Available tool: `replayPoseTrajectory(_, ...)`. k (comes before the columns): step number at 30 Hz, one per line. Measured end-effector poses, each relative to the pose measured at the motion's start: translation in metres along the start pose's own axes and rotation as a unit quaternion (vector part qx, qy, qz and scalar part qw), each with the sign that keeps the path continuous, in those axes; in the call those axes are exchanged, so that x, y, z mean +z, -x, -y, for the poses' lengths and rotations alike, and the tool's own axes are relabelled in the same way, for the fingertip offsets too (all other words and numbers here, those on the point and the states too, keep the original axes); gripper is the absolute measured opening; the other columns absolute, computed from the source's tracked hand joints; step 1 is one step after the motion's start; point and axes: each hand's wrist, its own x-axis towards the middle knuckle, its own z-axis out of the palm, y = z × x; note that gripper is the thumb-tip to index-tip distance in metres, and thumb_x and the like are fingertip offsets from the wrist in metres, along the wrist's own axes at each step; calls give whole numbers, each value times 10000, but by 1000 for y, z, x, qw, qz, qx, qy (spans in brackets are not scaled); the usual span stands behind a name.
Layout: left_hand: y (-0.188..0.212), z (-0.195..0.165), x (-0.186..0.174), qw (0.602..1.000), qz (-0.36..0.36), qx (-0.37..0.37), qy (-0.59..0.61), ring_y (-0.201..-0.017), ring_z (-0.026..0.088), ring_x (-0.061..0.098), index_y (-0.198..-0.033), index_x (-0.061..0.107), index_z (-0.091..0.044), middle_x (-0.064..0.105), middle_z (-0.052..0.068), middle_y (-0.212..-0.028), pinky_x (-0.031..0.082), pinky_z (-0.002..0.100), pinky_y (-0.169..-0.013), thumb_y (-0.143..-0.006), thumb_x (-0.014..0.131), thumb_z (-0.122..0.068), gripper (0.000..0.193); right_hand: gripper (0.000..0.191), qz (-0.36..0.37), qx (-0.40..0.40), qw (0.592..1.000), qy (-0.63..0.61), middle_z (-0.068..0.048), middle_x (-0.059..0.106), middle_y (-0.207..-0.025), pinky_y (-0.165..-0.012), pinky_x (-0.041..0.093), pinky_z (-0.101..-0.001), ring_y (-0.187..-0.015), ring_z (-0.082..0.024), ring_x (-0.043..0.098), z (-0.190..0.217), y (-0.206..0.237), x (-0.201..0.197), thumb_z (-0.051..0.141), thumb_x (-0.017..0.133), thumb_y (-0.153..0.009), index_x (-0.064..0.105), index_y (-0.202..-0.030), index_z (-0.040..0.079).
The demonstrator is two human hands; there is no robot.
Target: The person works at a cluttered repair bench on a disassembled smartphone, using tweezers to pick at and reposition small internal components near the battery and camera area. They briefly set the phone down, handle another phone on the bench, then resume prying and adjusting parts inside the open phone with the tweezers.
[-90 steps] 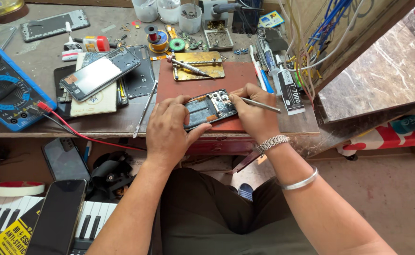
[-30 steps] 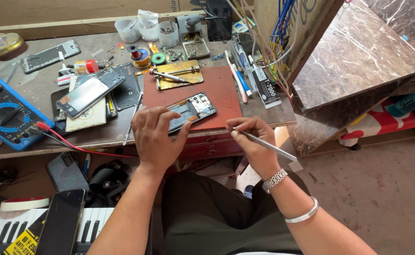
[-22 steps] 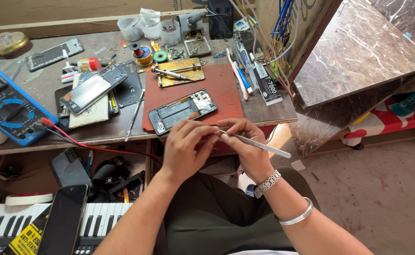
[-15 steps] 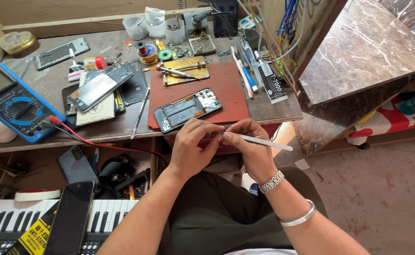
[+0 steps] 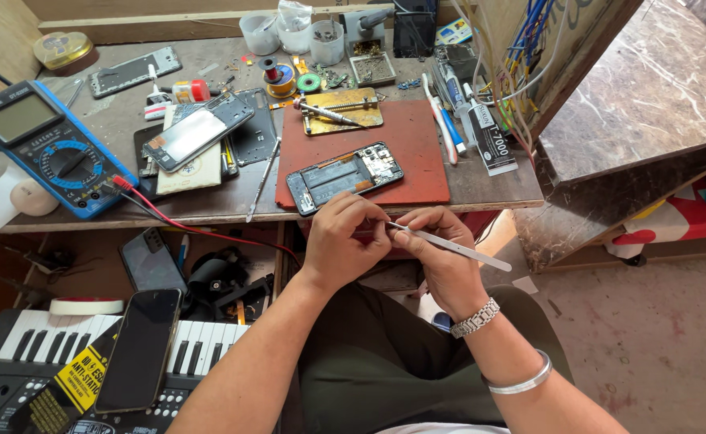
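Note:
An opened phone (image 5: 345,175) with its back off lies on a red mat (image 5: 417,141) near the bench's front edge. Both hands hover just in front of that edge, over my lap. My right hand (image 5: 441,257) grips silver tweezers (image 5: 457,249), tips pointing left. My left hand (image 5: 343,239) has its fingers pinched at the tweezer tips; whether a small part sits between them is too small to tell. A watch and a bangle are on my right wrist.
A blue multimeter (image 5: 36,145) with red lead sits at left. Phone parts and a screen (image 5: 196,133) lie mid-bench. A soldering holder plate (image 5: 341,111), cups, glue tube (image 5: 489,145) and cables stand behind. A keyboard (image 5: 72,354) with a dark phone (image 5: 140,350) is lower left.
My hands have come off the opened phone and drawn back toward my lap. The left hand has met the tweezer tips. The phone stays on the red mat.

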Motion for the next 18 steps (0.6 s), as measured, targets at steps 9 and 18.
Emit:
replayPoseTrajectory(9, 1, -2, 2, 997, -10, 41, -59, -756, 250, 651, -840, 645, -90, 663, 46, -811, 565, 354, -704, -745, 746, -27, 153, 172, 21, -79, 981, 177, -98, 656, -1072, -915, 573, -273, -990, -126, 670, 2, 5, -4, -96, 702, -917, 579, -914, 24)
replayPoseTrajectory(18, -2, -1, -8, 997, -25, 47, -63, -776, 285, 652, -841, 598, -58, 645, 64, -817, 560, 381, -709, -741, 687, 0, 146, 195, -9, -182, 950, 252, -80, 590, -1087, -865, 530, -255, -939, -106, 602, 0, 12, -10, -151, 646, -899, 567, -933, 25)
